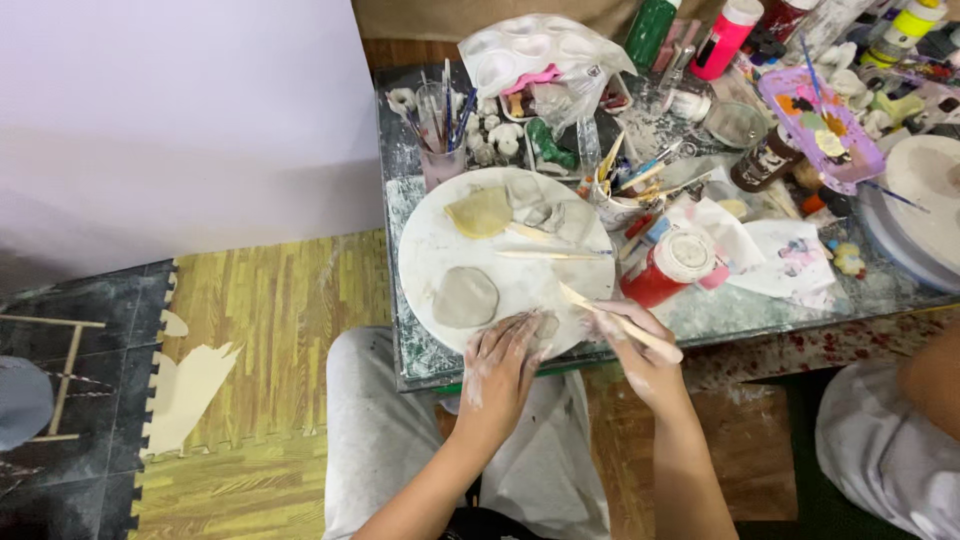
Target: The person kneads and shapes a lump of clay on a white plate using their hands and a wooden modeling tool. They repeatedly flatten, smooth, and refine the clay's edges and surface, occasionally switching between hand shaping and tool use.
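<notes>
While left hand [505,362] presses clay [545,326], right hand [630,335] grips wooden stick [615,320].

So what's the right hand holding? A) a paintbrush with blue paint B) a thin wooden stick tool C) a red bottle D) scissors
B: the right hand has its grip around a thin wooden stick tool, whose tip points onto the round white board, while the left hand presses on a small piece of clay at the board's edge.

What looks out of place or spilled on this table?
Nothing is freshly spilled. The red jar lies tipped on its side beside the round board, the tabletop is smeared white, and a foam floor tile is torn, showing a pale patch.
</notes>
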